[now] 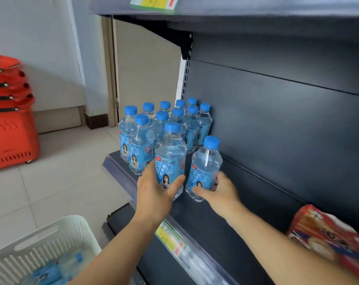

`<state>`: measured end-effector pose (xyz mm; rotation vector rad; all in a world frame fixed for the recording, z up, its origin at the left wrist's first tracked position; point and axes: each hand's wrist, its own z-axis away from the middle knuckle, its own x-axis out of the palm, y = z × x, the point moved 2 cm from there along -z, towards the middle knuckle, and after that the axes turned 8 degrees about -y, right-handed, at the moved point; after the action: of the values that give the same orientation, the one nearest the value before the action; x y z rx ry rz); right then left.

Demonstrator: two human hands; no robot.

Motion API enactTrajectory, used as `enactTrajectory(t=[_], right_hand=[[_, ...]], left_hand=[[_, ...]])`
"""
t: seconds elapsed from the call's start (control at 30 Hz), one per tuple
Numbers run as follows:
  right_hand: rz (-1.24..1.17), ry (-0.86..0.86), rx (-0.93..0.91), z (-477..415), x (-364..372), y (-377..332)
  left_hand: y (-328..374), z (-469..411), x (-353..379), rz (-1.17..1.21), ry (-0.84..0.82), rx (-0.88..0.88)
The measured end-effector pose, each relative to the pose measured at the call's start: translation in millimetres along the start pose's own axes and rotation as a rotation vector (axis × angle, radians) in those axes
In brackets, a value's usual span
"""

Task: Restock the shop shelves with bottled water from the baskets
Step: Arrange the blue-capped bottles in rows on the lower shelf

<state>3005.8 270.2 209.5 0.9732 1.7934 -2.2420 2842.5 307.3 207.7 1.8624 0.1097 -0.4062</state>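
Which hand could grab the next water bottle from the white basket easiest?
Probably the left hand: the white basket sits on its side, below that arm. The right hand is farther away, and both must first let go of their bottles.

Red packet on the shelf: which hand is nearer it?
Right. The right hand, gripping a bottle, is left of the red packet; the left hand holds another bottle farther left.

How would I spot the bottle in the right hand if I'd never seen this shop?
Find the dark shelf with a cluster of blue-capped bottles at its left end. At the front, the right hand grips a bottle. It is the rightmost of all, with bare shelf on its right.
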Motion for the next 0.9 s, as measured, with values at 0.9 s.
enactTrajectory(t=[0.9], right_hand=[[0.047, 0.415, 0.024, -136.1, -16.7, 0.6]], left_hand=[[-15.3, -39.5, 35.1, -0.339, -0.007, -0.012]])
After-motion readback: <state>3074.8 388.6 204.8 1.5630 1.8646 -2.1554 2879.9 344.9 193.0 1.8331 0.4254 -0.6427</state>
